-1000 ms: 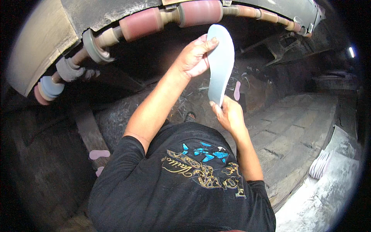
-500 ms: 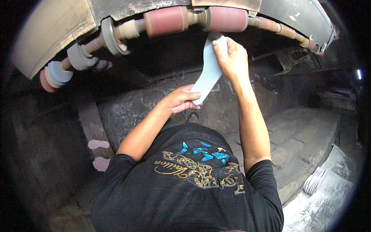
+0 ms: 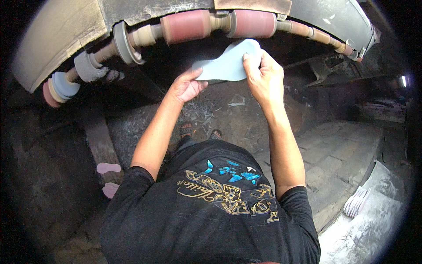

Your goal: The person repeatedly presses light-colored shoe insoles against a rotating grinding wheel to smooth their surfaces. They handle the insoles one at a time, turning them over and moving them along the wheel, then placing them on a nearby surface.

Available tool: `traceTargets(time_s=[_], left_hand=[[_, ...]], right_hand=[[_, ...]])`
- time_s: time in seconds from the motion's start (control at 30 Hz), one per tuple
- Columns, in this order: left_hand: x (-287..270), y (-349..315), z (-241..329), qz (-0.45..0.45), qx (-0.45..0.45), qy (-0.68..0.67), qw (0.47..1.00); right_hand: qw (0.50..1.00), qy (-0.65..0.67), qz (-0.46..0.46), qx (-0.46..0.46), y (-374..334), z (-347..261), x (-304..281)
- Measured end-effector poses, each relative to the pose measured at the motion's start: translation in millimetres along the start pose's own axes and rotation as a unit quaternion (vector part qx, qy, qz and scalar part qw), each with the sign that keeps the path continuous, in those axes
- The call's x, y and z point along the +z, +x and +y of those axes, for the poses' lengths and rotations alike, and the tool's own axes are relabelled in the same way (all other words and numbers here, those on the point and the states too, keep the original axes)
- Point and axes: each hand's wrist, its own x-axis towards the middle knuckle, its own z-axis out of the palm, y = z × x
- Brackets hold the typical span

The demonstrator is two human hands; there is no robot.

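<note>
A light-blue shoe insole (image 3: 226, 63) is held between my two hands, lying nearly crosswise just below a red sanding drum (image 3: 253, 23). My left hand (image 3: 187, 84) pinches its narrower end, thumb on top and fingers beneath. At the broad end, my right hand (image 3: 264, 75) grips the edge with the thumb pressed on the upper face; some of its fingers are hidden under the insole. The insole's far edge comes close to the drum, and whether they touch I cannot tell. The drum's surface looks smeared, as if spinning.
Along the same shaft sit another red drum (image 3: 186, 27), a grey wheel (image 3: 126, 43) and a blue disc (image 3: 65, 85). Pinkish insoles (image 3: 108, 168) lie on a board at left. A stack of pale insoles (image 3: 357, 202) stands at lower right. Scraps litter the floor.
The insole has turned from slanting lengthwise to nearly crosswise. My left hand has moved up and left with its narrow end, while my right hand has shifted slightly downward.
</note>
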Motion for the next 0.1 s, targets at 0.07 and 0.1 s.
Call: traceTargets(time_s=[0.07,0.1], left_hand=[[-1,-3,-8,-0.006,-0.035,0.006,0.999],[-2,-8,-18,-0.012,-0.052,0.007,0.999]], right_hand=[[0.998,-0.015,-0.059,0.034,0,2,-5],[0.994,-0.022,-0.089,0.059,-2,3,-8]])
